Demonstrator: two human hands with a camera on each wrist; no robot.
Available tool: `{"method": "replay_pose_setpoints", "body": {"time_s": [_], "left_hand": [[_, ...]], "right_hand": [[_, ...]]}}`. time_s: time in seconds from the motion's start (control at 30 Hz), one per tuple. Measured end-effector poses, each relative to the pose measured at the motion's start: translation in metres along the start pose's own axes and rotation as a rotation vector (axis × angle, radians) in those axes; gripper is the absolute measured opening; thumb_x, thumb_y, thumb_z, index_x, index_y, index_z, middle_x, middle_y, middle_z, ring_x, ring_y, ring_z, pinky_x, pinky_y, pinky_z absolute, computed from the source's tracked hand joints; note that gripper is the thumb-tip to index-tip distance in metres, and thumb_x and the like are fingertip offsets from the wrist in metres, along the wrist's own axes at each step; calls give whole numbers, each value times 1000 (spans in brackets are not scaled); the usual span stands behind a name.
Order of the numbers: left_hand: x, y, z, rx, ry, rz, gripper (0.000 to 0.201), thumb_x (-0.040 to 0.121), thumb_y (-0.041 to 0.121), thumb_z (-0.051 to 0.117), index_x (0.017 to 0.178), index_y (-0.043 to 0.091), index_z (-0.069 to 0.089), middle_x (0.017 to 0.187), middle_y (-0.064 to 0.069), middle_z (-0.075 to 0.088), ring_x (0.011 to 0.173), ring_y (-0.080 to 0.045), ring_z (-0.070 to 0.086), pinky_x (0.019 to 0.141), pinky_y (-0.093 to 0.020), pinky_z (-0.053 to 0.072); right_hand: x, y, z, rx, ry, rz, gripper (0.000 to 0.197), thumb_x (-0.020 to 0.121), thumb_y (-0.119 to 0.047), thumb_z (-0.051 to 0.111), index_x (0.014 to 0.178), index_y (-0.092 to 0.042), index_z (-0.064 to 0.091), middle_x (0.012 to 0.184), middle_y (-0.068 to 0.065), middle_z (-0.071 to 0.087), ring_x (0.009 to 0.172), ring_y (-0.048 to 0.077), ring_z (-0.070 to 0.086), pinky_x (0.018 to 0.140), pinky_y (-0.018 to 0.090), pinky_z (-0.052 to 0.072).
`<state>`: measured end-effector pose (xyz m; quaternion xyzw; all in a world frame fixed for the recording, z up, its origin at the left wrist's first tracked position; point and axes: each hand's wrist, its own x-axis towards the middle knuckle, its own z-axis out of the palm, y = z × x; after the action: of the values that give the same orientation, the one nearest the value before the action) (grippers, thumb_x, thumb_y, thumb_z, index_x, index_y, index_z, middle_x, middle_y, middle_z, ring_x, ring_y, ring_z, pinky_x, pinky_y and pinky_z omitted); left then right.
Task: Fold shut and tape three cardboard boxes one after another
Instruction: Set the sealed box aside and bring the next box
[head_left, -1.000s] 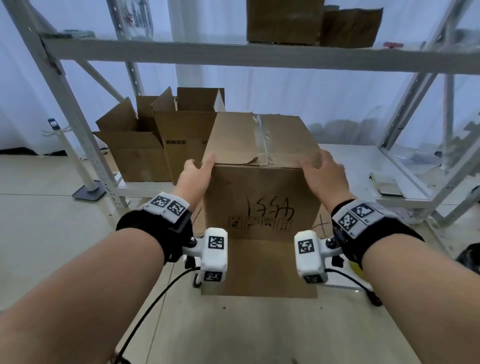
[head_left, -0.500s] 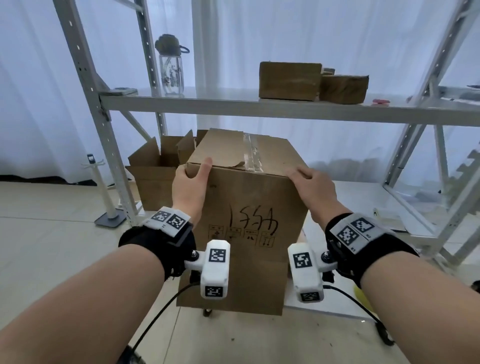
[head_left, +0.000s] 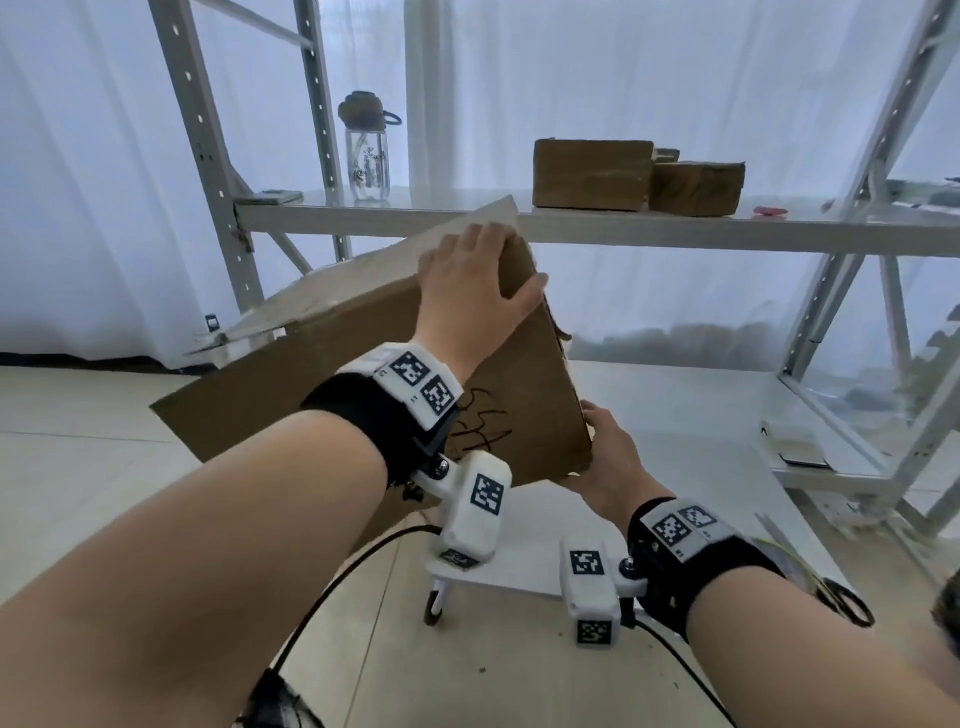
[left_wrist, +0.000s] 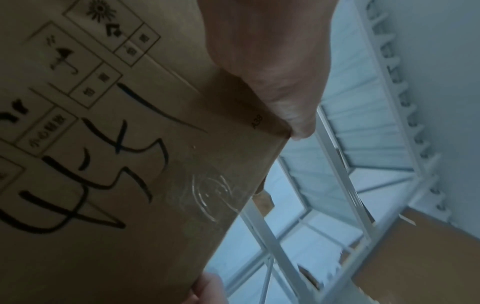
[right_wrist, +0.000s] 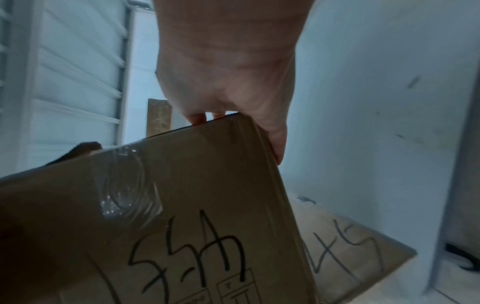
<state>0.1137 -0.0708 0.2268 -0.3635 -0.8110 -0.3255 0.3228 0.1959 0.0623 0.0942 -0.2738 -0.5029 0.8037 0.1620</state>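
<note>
A brown cardboard box (head_left: 358, 364) with black handwriting on its side is up in the air, tipped on a corner, one loose flap sticking out at its left end. My left hand (head_left: 478, 280) grips its top corner, fingers curled over the edge. My right hand (head_left: 608, 457) holds the lower right corner from underneath. In the left wrist view, the left hand (left_wrist: 259, 61) lies against the printed face of the box (left_wrist: 116, 164). In the right wrist view, the right hand (right_wrist: 226, 72) clasps the box (right_wrist: 182, 216) at its end with clear tape.
A grey metal rack stands ahead. Its upper shelf (head_left: 727, 234) carries two small brown boxes (head_left: 592, 174) and a water bottle (head_left: 369, 156). The white lower shelf (head_left: 675, 405) holds a notebook (head_left: 795, 447). Scissors (head_left: 847, 603) lie at right. Another marked cardboard piece (right_wrist: 350, 246) lies below.
The box came up off the low surface and rotated clockwise. My left hand rose to the top corner and my right hand dropped to the lower corner. The view tilted up.
</note>
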Motion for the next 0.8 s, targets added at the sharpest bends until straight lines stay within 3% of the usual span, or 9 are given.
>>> {"method": "replay_pose_setpoints", "body": {"time_s": [0.17, 0.27, 0.4, 0.43, 0.53, 0.6, 0.67, 0.73, 0.8], "left_hand": [[-3, 22, 26, 57, -55, 200, 43, 89, 45, 55, 123, 20, 50, 122, 1, 54, 114, -21, 46, 102, -36, 24], [11, 35, 25, 95, -8, 295, 41, 88, 44, 54, 120, 19, 53, 119, 2, 56, 111, -20, 48, 101, -35, 25], [14, 43, 34, 108, -28, 373, 35, 89, 42, 55, 115, 19, 55, 115, 2, 58, 106, -20, 50, 97, -32, 24], [8, 42, 39, 100, -43, 381, 35, 88, 41, 56, 115, 19, 56, 113, 1, 58, 104, -20, 50, 95, -32, 24], [-18, 27, 58, 41, -107, 353, 39, 86, 38, 59, 119, 17, 55, 113, 0, 56, 105, -21, 49, 94, -31, 23], [-34, 12, 71, 0, -184, 292, 43, 86, 35, 61, 123, 15, 52, 117, -3, 54, 108, -23, 47, 97, -33, 27], [-45, -1, 80, -26, -248, 241, 46, 86, 31, 63, 125, 11, 50, 119, -6, 53, 108, -25, 47, 97, -37, 33], [-51, -8, 87, -45, -296, 229, 46, 87, 28, 63, 127, 9, 50, 120, -8, 52, 109, -26, 47, 96, -38, 35], [-57, -8, 96, -76, -402, 283, 42, 92, 22, 58, 131, 10, 49, 126, -8, 52, 116, -26, 47, 101, -36, 34]], "right_hand": [[12, 27, -18, 190, -19, 66, 34, 97, -27, 43, 128, -30, 56, 124, 9, 61, 111, 30, 59, 78, 47, 56], [16, 28, -8, 222, -77, 58, 30, 98, -23, 45, 123, -20, 60, 110, 13, 63, 94, 28, 64, 60, 35, 56], [19, 29, 8, 111, -59, 145, 32, 95, -30, 44, 119, -15, 59, 103, 16, 66, 86, 31, 64, 57, 30, 55], [22, 32, 5, 68, -14, 156, 32, 95, -30, 45, 118, -14, 60, 99, 17, 68, 83, 31, 65, 60, 31, 56], [27, 41, -12, 44, 44, 196, 42, 90, -42, 50, 120, -16, 63, 96, 13, 73, 96, 29, 68, 88, 40, 55], [26, 43, -28, 22, 13, 222, 40, 98, -52, 39, 99, -21, 65, 77, 2, 75, 92, 21, 66, 92, 38, 51], [22, 40, -40, -74, 34, 228, 47, 99, -56, 29, 86, -21, 58, 67, 1, 72, 85, 19, 62, 87, 36, 49], [26, 36, -52, -125, 24, 220, 51, 95, -63, 32, 100, -19, 56, 94, 9, 70, 92, 24, 61, 77, 35, 50], [29, 27, -58, -181, -9, 218, 66, 87, -73, 36, 131, -25, 48, 127, 15, 53, 113, 31, 54, 95, 43, 46]]}}
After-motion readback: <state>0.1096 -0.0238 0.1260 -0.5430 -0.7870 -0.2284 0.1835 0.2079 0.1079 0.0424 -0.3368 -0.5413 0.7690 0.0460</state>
